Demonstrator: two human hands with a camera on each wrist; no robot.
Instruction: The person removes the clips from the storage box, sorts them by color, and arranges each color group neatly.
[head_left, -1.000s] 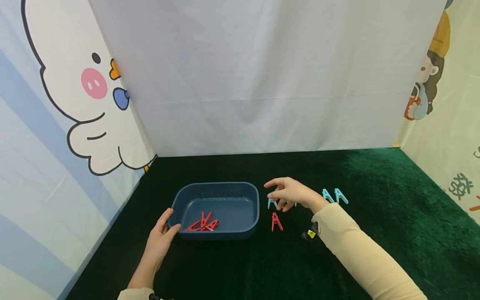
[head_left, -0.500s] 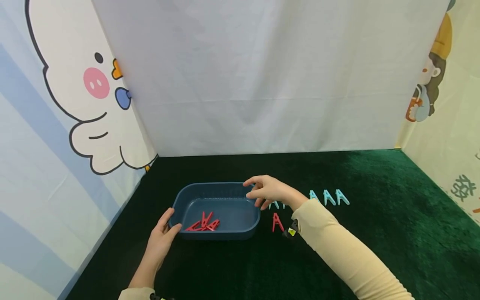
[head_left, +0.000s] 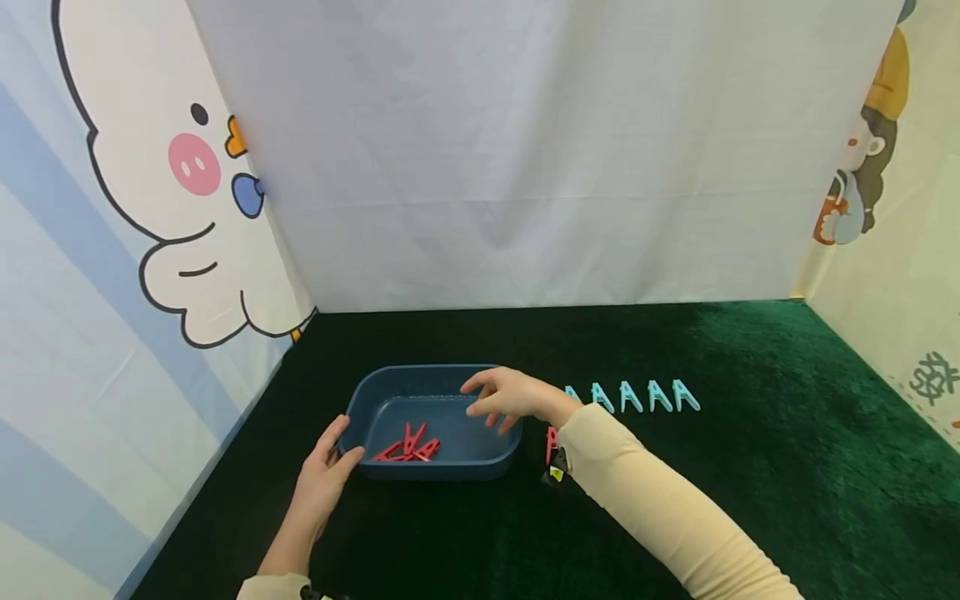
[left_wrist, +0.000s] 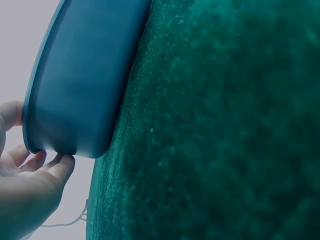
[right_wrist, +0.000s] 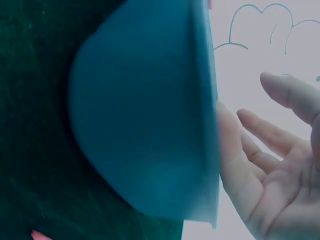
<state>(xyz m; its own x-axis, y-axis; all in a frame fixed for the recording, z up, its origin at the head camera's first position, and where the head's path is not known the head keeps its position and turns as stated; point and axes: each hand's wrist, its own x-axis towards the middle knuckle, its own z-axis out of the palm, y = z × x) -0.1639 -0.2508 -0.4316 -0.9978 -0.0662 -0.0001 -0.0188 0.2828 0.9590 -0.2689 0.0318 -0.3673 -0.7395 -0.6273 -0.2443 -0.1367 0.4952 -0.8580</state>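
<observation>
A dark blue plastic basin stands on the green cloth, and several red clothespins lie in its front left part. My left hand grips the basin's left rim, thumb at the front corner; the left wrist view shows its fingers against the outer wall. Over the basin's right side hovers my right hand, fingers loosely spread. Its palm looks bare in the right wrist view. Another red clothespin lies right of the basin, partly hidden by the right wrist. Farther right is a row of several light blue clothespins.
Dark green plush cloth covers the table. A white curtain hangs behind it. Printed cartoon panels stand at the left and right sides.
My right hand has moved left from above the light blue clothespins to over the basin, uncovering more of the row. The left hand and basin have stayed in place.
</observation>
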